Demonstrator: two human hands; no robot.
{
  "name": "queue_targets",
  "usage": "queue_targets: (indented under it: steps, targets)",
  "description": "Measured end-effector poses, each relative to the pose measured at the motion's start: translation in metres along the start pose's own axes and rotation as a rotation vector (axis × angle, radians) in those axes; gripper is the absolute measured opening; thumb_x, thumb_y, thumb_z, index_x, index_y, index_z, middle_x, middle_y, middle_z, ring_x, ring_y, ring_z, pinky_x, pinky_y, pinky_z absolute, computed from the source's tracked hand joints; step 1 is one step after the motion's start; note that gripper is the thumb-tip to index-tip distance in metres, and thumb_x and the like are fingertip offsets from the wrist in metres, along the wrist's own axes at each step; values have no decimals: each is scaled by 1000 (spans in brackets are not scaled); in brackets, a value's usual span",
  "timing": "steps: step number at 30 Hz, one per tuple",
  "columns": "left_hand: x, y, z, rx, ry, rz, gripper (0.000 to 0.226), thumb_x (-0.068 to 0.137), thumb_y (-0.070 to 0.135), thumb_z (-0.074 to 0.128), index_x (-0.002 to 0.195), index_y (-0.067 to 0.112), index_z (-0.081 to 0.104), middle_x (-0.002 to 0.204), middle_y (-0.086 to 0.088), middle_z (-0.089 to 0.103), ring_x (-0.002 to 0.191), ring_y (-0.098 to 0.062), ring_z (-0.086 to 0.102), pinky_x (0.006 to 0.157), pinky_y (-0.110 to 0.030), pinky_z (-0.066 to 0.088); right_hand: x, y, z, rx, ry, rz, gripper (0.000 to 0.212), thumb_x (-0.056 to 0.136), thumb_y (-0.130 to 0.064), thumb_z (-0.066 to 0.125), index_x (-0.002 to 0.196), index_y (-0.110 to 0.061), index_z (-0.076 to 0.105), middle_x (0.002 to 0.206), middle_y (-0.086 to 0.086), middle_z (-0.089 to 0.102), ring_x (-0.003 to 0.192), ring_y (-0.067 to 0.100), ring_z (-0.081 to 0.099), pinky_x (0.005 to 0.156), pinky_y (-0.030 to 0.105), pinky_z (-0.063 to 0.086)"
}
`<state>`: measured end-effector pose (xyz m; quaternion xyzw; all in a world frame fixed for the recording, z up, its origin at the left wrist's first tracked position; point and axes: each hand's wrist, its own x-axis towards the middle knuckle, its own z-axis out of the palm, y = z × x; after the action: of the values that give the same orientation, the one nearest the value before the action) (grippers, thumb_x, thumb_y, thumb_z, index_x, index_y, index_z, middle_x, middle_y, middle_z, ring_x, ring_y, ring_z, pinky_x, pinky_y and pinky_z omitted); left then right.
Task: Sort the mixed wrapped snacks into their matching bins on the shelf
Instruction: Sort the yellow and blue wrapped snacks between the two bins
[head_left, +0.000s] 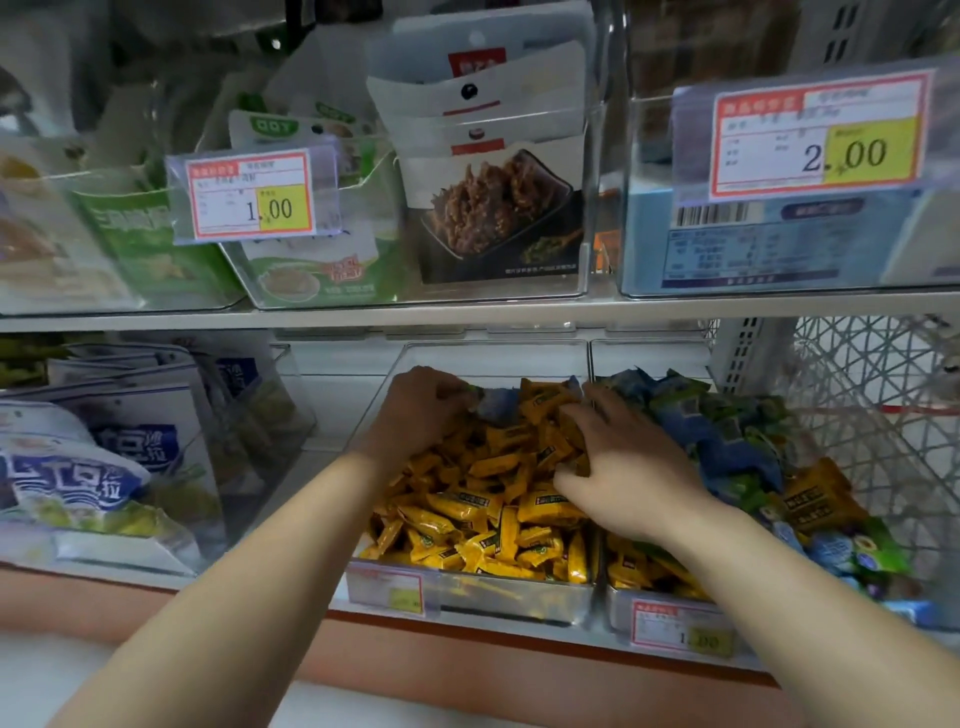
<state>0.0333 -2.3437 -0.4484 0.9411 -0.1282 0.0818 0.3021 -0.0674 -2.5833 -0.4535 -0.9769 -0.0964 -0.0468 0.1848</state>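
A clear bin (467, 597) on the lower shelf is heaped with yellow wrapped snacks (483, 509). At its back lie a few blue wrapped snacks (496, 402). My left hand (421, 410) reaches to the back of this bin, fingers curled around a blue snack there. My right hand (618, 457) lies on the yellow heap near the divider, fingers curled into the yellow wrappers. The neighbouring clear bin (623, 608) to the right holds blue and green wrapped snacks (727, 431), with some yellow ones (815, 499) mixed in.
Above, an upper shelf (467, 312) carries clear bins of bagged snacks with price tags (254, 195). Blue-and-white bags (104, 457) fill a bin at the lower left. A white wire basket (872, 415) stands at the right.
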Motion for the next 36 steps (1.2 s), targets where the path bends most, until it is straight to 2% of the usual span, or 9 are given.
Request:
queue_targets:
  steps: [5, 9, 14, 16, 18, 21, 26, 30, 36]
  targets:
    - [-27, 12, -24, 38, 48, 48, 19, 95, 23, 65, 110, 21, 76, 98, 8, 72, 86, -5, 64, 75, -14, 42, -4, -8, -6, -94, 106, -89, 76, 85, -54, 56, 150, -27, 27, 155, 0, 27, 139, 27, 31, 110, 40, 35]
    - [-53, 34, -32, -97, 72, 46, 14, 91, 20, 68, 88, 34, 71, 85, 19, 72, 82, 2, 66, 71, -17, 48, -8, -20, -14, 15, 223, -164, 70, 89, -58, 47, 150, -29, 28, 151, -2, 39, 136, 22, 36, 109, 38, 35]
    - [-82, 51, -21, -433, -171, 100, 11, 90, 20, 67, 96, 27, 71, 89, 10, 75, 80, -6, 71, 64, -21, 55, -12, -28, -8, 306, 88, -198, 34, 97, -49, 51, 128, -36, 58, 121, -13, 65, 110, 10, 60, 88, 28, 51]
    - [-80, 44, -20, -389, -220, 112, 14, 85, 36, 70, 98, 31, 74, 94, 15, 75, 87, -1, 69, 71, -14, 51, -13, -20, -8, 366, 127, -182, 22, 97, -39, 57, 118, -36, 64, 109, -15, 68, 97, 6, 62, 79, 24, 50]
    - [-66, 31, -21, -288, -117, 46, 12, 84, 39, 68, 94, 36, 74, 92, 21, 73, 89, 4, 67, 74, -10, 49, -12, -8, -13, 389, 241, -143, 14, 96, -37, 57, 108, -36, 64, 98, -14, 68, 87, 7, 62, 72, 30, 53]
    - [-29, 14, -17, -57, 14, -76, 15, 91, 37, 64, 105, 34, 70, 100, 20, 69, 96, -2, 65, 80, -20, 48, -8, 8, -17, 363, 395, -78, 11, 97, -36, 52, 104, -35, 60, 94, -11, 64, 82, 8, 60, 68, 35, 52]
    - [32, 4, 15, 125, -187, -254, 46, 95, 50, 54, 126, 16, 61, 129, -7, 61, 114, -23, 56, 92, -34, 44, -8, 11, -9, 256, 351, -64, 23, 98, -37, 48, 118, -32, 58, 109, -8, 58, 94, 14, 58, 74, 37, 52]
    - [50, 2, 44, 145, -379, -304, 68, 93, 72, 36, 131, 19, 58, 132, -9, 60, 118, -28, 56, 96, -40, 43, -4, 10, -7, 226, 355, -56, 23, 98, -37, 48, 118, -32, 58, 106, -8, 58, 92, 13, 56, 73, 33, 49]
    - [55, -10, 56, 247, -487, -240, 60, 91, 63, 52, 139, 27, 51, 140, -5, 54, 121, -24, 54, 90, -35, 40, -5, 10, -9, 192, 341, -71, 23, 98, -37, 48, 119, -31, 57, 103, -8, 55, 90, 13, 56, 71, 33, 48]
